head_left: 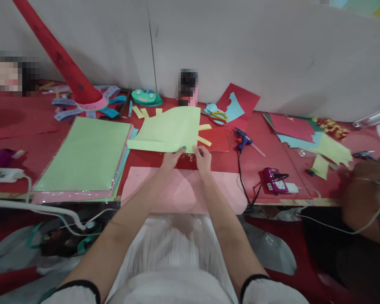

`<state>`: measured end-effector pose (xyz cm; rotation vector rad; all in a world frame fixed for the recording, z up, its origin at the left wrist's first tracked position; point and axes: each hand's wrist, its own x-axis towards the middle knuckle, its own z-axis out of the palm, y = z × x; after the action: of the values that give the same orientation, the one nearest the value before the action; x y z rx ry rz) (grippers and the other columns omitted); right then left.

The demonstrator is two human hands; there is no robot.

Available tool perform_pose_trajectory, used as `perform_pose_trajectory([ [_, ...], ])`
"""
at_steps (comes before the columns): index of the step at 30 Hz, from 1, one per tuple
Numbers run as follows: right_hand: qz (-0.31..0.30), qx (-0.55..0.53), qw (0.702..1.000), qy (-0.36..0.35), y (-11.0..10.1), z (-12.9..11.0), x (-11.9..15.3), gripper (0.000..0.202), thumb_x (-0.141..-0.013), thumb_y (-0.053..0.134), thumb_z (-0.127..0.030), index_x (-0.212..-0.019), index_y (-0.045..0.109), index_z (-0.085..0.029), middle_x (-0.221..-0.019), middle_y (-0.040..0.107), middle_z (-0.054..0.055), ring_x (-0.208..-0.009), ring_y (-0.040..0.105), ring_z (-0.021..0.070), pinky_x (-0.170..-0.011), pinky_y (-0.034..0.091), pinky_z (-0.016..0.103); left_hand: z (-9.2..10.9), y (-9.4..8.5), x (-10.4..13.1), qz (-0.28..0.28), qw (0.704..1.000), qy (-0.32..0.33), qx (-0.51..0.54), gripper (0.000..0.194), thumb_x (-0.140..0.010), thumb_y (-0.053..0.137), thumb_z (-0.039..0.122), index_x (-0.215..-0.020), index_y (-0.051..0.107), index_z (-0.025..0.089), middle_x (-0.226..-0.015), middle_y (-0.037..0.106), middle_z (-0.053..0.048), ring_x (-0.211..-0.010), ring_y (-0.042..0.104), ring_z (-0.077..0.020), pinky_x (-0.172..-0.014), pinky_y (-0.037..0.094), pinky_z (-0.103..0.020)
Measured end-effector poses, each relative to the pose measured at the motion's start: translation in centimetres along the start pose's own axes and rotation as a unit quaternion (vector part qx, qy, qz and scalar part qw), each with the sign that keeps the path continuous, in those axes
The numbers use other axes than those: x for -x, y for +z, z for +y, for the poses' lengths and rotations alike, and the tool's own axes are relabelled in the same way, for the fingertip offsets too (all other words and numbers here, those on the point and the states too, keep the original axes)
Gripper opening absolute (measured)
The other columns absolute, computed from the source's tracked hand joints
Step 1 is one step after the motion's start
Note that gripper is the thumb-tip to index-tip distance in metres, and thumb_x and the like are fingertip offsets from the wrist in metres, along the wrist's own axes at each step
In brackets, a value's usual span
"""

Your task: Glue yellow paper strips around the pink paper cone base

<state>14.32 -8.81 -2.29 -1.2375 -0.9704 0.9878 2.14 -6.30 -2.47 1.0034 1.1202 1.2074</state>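
Observation:
Both my hands pinch the near edge of a light green paper sheet (174,126), which curves upward and has a folded strip along its near side. My left hand (174,157) grips that edge near its middle. Close beside it, my right hand (203,158) holds the near right corner. Beneath the green sheet lie several short yellow paper strips (204,140) and a red sheet (220,140). A pink paper sheet (183,190) with rounded corners lies under my forearms at the table's front edge.
Left is a stack of green paper (85,156) in clear plastic. Scissors (218,117), a blue glue gun (243,138) with a black cord and a purple power strip (274,180) lie right. A red pole (60,55) rises behind. Another person's hand (370,171) is at far right.

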Motion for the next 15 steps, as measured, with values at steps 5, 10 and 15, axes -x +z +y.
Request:
perform_pose_trajectory([
  [5,-0.003,-0.005,1.0,-0.003,0.05,-0.26,0.18,0.033,-0.074,0.058,-0.054,-0.071,0.053,-0.022,-0.055,0.061,-0.003,-0.043,0.053,0.0122,-0.049,0.048,0.029,-0.26,-0.05,-0.09,0.01,1.0,0.006,-0.008,0.028,-0.062,0.075,0.039,-0.074,0.068,0.015,-0.072,0.071,-0.006,-0.069,0.067,-0.0203,-0.064,0.057,-0.032],
  [10,-0.003,-0.005,1.0,-0.005,0.05,-0.25,0.17,0.034,-0.074,0.058,-0.056,-0.071,0.053,-0.022,-0.054,0.06,-0.004,-0.043,0.053,0.0111,-0.047,0.047,0.027,-0.71,-0.09,-0.3,0.018,1.0,0.012,-0.01,0.029,-0.061,0.076,0.04,-0.074,0.068,0.015,-0.072,0.072,-0.006,-0.069,0.067,-0.0207,-0.065,0.057,-0.032],
  [15,-0.001,0.002,1.0,-0.01,0.03,-0.18,0.16,0.034,-0.074,0.058,-0.056,-0.071,0.054,-0.022,-0.053,0.06,-0.004,-0.043,0.053,0.0114,-0.048,0.048,0.027,-0.59,-0.07,-0.25,0.022,1.0,0.009,-0.008,0.027,-0.062,0.075,0.037,-0.076,0.069,0.015,-0.077,0.072,-0.008,-0.073,0.068,-0.0223,-0.069,0.057,-0.035],
])
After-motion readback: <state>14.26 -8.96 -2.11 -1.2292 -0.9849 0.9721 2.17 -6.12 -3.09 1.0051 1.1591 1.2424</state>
